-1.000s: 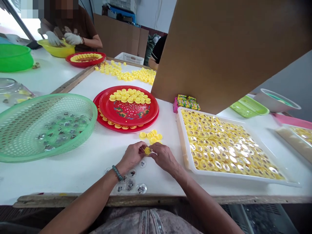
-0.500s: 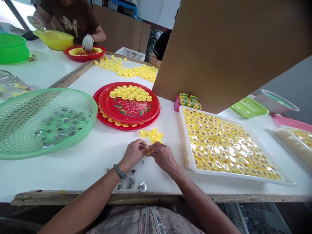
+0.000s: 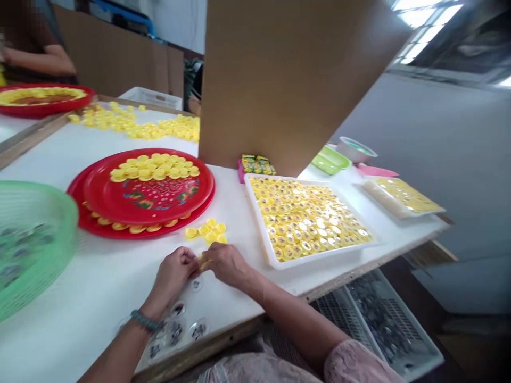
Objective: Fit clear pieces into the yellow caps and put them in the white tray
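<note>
My left hand [image 3: 178, 271] and my right hand [image 3: 228, 263] meet over the white table, fingertips pinched together on a small yellow plastic cap [image 3: 203, 263]. Fingers cover most of that cap. Just beyond them lies a cluster of loose yellow caps [image 3: 207, 232]. Below and beside my left wrist are several clear round discs with dark printed pictures [image 3: 174, 331]. Further back stands a stack of red trays [image 3: 120, 199], the upper one bearing a heap of yellow caps [image 3: 154, 166]. To the right, a white tray [image 3: 261, 234] is filled with yellow pieces topped by printed discs.
A green mesh basket [image 3: 48, 255] holding clear discs is at the left. A tall cardboard panel [image 3: 275, 80] rises behind the white tray. Small yellow-green packets [image 3: 257, 165] stand at its foot. Crates [image 3: 383, 319] sit below the table. Another person's arm [image 3: 43, 61] is at far left.
The camera view has swung to the right and tilted, so everything sits further left. Both hands stay pinched together on the yellow cap.
</note>
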Demonstrator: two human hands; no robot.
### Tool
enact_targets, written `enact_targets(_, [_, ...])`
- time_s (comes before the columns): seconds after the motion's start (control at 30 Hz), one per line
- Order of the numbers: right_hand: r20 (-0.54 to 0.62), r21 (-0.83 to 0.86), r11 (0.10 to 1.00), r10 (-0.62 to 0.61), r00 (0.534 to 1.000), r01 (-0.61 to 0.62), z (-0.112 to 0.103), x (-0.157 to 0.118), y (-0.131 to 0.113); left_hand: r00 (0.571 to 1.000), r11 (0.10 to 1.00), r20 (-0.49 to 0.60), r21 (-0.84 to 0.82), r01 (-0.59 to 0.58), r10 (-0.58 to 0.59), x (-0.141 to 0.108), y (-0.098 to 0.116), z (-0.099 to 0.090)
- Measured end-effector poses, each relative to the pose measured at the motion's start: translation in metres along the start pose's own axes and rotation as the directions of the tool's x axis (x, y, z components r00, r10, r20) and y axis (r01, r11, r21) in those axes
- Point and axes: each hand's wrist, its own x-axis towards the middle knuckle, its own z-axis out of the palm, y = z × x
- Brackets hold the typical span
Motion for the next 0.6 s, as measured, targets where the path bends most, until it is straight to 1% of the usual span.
enact_targets(0.03, [-0.042, -0.001, 1.0, 0.01, 0.999, -0.01, 0.002, -0.006, 0.0, 0.999, 1.0, 0.049, 0.019, -0.019, 0.018, 0.0, -0.001, -0.001])
enact_targets(0.1, [-0.136, 0.012, 0.999, 0.047, 0.99, -0.046, 0.001, -0.021, -0.001, 0.995, 0.995, 0.099, 0.098, -0.031, 0.022, 0.0, -0.002, -0.002])
enact_targets(0.13, [-0.188, 0.026, 0.997, 0.07, 0.98, -0.067, -0.002, -0.03, -0.003, 0.994, 0.991, 0.106, 0.128, -0.031, 0.017, 0.0, -0.002, -0.003])
enact_targets(0.2, [-0.3, 0.055, 0.993, 0.116, 0.947, -0.104, -0.018, -0.049, -0.002, 0.994, 0.989, 0.112, 0.147, -0.017, 0.0, -0.002, -0.001, -0.003])
enact_targets(0.27, [-0.419, 0.072, 0.983, 0.184, 0.889, -0.17, -0.042, -0.066, 0.008, 0.993, 0.991, 0.116, 0.133, 0.011, -0.026, -0.004, 0.0, -0.004])
enact_targets(0.33, [-0.518, 0.056, 0.951, 0.288, 0.806, -0.304, -0.069, -0.077, 0.029, 0.993, 0.989, 0.104, 0.143, 0.032, -0.047, -0.004, 0.001, -0.005])
enact_targets(0.37, [-0.545, 0.027, 0.921, 0.34, 0.766, -0.39, -0.082, -0.08, 0.043, 0.994, 0.987, 0.094, 0.157, 0.033, -0.048, -0.004, 0.001, -0.005])
enact_targets(0.4, [-0.566, -0.01, 0.876, 0.392, 0.725, -0.482, -0.092, -0.081, 0.059, 0.995, 0.985, 0.086, 0.172, 0.026, -0.041, -0.004, 0.001, -0.005])
enact_targets(0.43, [-0.575, -0.053, 0.828, 0.432, 0.695, -0.558, -0.101, -0.081, 0.076, 0.996, 0.983, 0.079, 0.185, 0.015, -0.03, -0.004, 0.002, -0.005])
enact_targets(0.47, [-0.568, -0.09, 0.787, 0.463, 0.68, -0.611, -0.107, -0.08, 0.092, 0.997, 0.981, 0.072, 0.195, 0.004, -0.018, -0.004, 0.003, -0.006])
enact_targets(0.53, [-0.526, -0.143, 0.732, 0.514, 0.678, -0.666, -0.113, -0.076, 0.118, 0.999, 0.98, 0.054, 0.2, -0.014, 0.004, -0.004, 0.004, -0.006])
enact_targets(0.6, [-0.477, -0.165, 0.721, 0.538, 0.694, -0.673, -0.112, -0.073, 0.133, 0.999, 0.98, 0.022, 0.197, -0.035, 0.031, -0.007, 0.006, -0.007])
